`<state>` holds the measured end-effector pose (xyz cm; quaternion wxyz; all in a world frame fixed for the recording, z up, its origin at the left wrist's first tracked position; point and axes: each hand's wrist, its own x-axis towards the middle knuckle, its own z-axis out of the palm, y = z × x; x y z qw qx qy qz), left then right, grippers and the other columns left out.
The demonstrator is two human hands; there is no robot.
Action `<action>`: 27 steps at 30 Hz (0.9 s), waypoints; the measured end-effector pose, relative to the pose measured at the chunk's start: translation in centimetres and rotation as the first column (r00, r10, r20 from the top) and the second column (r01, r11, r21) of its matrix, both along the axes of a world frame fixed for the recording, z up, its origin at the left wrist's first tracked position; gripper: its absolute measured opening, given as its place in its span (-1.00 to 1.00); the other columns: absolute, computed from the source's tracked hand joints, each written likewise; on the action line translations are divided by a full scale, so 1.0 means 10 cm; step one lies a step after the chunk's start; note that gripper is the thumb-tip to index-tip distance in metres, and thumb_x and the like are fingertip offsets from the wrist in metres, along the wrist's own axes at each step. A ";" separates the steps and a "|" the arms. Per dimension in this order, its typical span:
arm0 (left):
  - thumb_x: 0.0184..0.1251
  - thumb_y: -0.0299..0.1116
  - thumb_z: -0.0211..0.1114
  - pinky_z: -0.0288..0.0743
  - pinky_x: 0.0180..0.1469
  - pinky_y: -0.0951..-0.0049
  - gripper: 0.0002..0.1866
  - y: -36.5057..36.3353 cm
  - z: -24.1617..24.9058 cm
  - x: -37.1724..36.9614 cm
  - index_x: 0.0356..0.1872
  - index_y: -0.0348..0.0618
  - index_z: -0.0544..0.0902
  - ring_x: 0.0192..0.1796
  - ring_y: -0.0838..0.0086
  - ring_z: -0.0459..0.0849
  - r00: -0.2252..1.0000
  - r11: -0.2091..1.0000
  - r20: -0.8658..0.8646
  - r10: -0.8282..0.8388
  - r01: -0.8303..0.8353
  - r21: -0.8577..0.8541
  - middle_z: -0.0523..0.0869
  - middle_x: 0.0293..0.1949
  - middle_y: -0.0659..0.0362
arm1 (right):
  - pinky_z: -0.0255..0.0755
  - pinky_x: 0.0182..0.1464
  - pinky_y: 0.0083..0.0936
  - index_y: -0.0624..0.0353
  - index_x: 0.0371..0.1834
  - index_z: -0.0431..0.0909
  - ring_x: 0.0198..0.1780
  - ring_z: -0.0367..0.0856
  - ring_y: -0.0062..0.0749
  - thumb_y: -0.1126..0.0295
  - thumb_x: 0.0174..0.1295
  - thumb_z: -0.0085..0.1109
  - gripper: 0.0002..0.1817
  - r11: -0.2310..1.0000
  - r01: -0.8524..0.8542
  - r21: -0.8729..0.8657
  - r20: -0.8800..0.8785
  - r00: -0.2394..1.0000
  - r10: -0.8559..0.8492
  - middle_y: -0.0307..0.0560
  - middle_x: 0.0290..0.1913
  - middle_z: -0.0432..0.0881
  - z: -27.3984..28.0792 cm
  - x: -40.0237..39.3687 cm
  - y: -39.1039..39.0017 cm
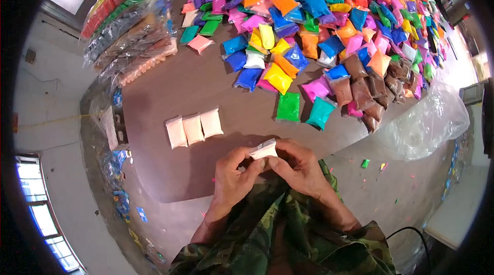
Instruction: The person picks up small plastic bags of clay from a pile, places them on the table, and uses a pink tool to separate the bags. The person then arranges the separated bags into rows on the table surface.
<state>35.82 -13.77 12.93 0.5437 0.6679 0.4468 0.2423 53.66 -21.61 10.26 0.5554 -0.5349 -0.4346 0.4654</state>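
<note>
Between my two hands, above the table's near edge, is a small pale packet point(264, 150) with a clear top edge. My left hand point(237, 174) pinches its left side with thumb and fingers. On the right side, my right hand point(299, 168) grips the same packet, its thumb close to the other thumb. Three pale peach packets point(193, 129) lie side by side on the brown table point(154, 172), beyond and to the left of my hands. A green packet point(288, 107) and a teal packet point(321, 113) lie beyond my right hand.
A large heap of coloured packets point(309, 43) covers the far and right side, with brown packets point(362, 93) at its near edge. Stacked bagged packets point(128, 28) stand at the far left. A clear plastic bag point(432, 123) hangs at the right edge. Scraps lie on the floor.
</note>
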 end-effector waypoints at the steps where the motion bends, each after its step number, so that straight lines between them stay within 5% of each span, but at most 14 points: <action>1: 0.44 -0.40 0.50 0.63 -0.12 0.50 -0.77 0.00 0.01 -0.01 -0.02 -0.34 0.76 -0.18 0.62 0.74 1.000 1.000 -0.003 -0.014 0.014 0.015 0.83 -0.23 0.18 | 0.56 -0.04 -0.61 0.30 0.25 0.67 -0.06 0.64 -0.64 0.38 0.53 0.33 -0.68 1.000 -0.005 -0.020 -0.008 1.000 0.005 -0.22 -0.06 0.76 0.03 0.00 0.00; 6: 0.41 -0.42 0.52 0.63 -0.19 0.50 -0.78 -0.04 0.09 0.06 -0.06 -0.35 0.75 -0.23 0.62 0.76 0.996 1.000 0.085 0.023 -0.025 0.015 0.83 -0.25 0.18 | 0.59 0.00 -0.58 0.32 0.23 0.68 -0.05 0.63 -0.65 0.35 0.54 0.35 -0.67 0.997 0.044 -0.066 -0.253 0.965 -0.060 -0.25 -0.05 0.75 0.00 -0.10 0.00; 9: 0.43 -0.41 0.51 0.61 -0.20 0.51 -0.77 -0.07 -0.03 -0.03 -0.04 -0.36 0.75 -0.22 0.66 0.73 0.994 0.978 0.103 -0.020 0.041 -0.207 0.83 -0.26 0.20 | 0.62 0.02 -0.56 0.32 0.23 0.68 -0.05 0.65 -0.64 0.35 0.54 0.36 -0.67 0.986 0.138 -0.097 -0.292 0.943 -0.160 -0.23 -0.04 0.76 -0.02 -0.16 -0.01; 15: 0.47 -0.37 0.48 0.58 -0.22 0.54 -0.77 -0.14 -0.07 0.00 -0.05 -0.34 0.75 -0.26 0.67 0.68 0.998 0.995 0.040 0.045 -0.041 -0.093 0.80 -0.33 0.18 | 0.63 0.02 -0.55 0.32 0.22 0.68 -0.04 0.68 -0.61 0.34 0.53 0.37 -0.67 0.974 0.207 -0.091 -0.348 0.910 -0.226 -0.22 -0.04 0.77 -0.07 -0.22 -0.01; 21: 0.51 -0.36 0.46 0.63 -0.21 0.53 -0.78 -0.06 -0.04 -0.07 -0.01 -0.31 0.75 -0.24 0.65 0.71 0.995 0.989 -0.053 -0.080 0.073 -0.127 0.80 -0.27 0.23 | 0.62 0.00 -0.56 0.32 0.21 0.68 -0.06 0.68 -0.62 0.35 0.53 0.37 -0.67 0.975 0.175 -0.133 -0.396 0.893 -0.214 -0.22 -0.04 0.77 -0.07 -0.19 -0.02; 27: 0.55 -0.40 0.42 0.55 -0.23 0.60 -0.81 -0.12 -0.03 0.04 -0.01 -0.34 0.77 -0.26 0.72 0.66 0.975 0.987 0.174 0.137 -0.120 -0.108 0.79 -0.32 0.22 | 0.61 -0.03 -0.59 0.35 0.16 0.69 -0.09 0.67 -0.65 0.41 0.51 0.38 -0.71 0.973 0.192 -0.129 -0.342 0.912 -0.226 -0.21 -0.07 0.77 -0.07 -0.17 -0.01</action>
